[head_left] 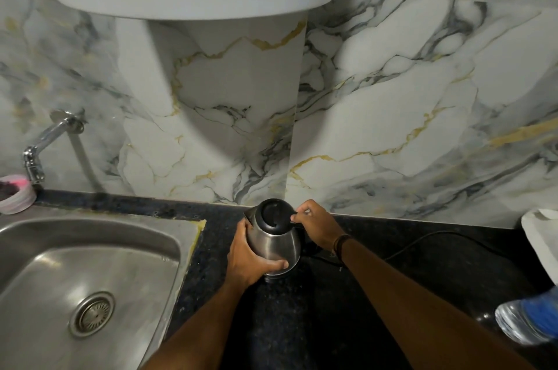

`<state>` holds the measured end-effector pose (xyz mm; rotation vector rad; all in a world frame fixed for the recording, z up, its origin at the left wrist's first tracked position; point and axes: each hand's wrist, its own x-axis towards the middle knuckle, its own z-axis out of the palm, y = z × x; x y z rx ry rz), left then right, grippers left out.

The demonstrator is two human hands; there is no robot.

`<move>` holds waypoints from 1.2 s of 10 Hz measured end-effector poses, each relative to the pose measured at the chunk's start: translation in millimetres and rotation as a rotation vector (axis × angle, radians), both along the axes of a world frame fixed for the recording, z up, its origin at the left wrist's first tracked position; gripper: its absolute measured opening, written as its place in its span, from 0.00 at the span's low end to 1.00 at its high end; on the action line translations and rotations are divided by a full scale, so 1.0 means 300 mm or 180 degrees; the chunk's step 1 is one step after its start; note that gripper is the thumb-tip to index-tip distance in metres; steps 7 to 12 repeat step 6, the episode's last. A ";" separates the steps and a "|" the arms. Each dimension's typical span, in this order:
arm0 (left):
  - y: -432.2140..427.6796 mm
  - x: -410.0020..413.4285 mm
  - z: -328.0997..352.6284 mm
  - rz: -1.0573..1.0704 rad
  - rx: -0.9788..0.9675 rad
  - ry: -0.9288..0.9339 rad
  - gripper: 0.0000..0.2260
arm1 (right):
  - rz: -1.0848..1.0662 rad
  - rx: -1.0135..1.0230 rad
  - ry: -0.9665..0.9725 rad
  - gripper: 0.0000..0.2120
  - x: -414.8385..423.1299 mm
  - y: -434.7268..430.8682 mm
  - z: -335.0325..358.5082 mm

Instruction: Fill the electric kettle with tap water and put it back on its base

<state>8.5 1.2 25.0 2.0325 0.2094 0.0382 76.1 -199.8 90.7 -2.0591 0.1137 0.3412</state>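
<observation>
A steel electric kettle (276,244) with a black lid, which is closed, stands on the dark counter right of the sink. My left hand (249,254) wraps around its steel body from the left. My right hand (317,227) grips the black handle on its right side. The base is hidden under the kettle; a black cord (422,239) runs off to the right from it. The chrome tap (40,146) sticks out of the wall at far left, above the steel sink (126,245). No water is running.
A small pink-and-white tub (15,194) sits at the sink's back left corner. A plastic bottle with a blue label (530,319) lies at the right edge, and a white bag (542,236) stands behind it. A marble-pattern wall backs the dark counter (377,279).
</observation>
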 end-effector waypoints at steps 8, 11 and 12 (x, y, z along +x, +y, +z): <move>0.004 -0.004 -0.021 -0.0171 -0.0256 -0.0043 0.71 | -0.0210 -0.0106 -0.0241 0.16 -0.023 0.003 0.008; 0.004 -0.004 -0.021 -0.0171 -0.0256 -0.0043 0.71 | -0.0210 -0.0106 -0.0241 0.16 -0.023 0.003 0.008; 0.004 -0.004 -0.021 -0.0171 -0.0256 -0.0043 0.71 | -0.0210 -0.0106 -0.0241 0.16 -0.023 0.003 0.008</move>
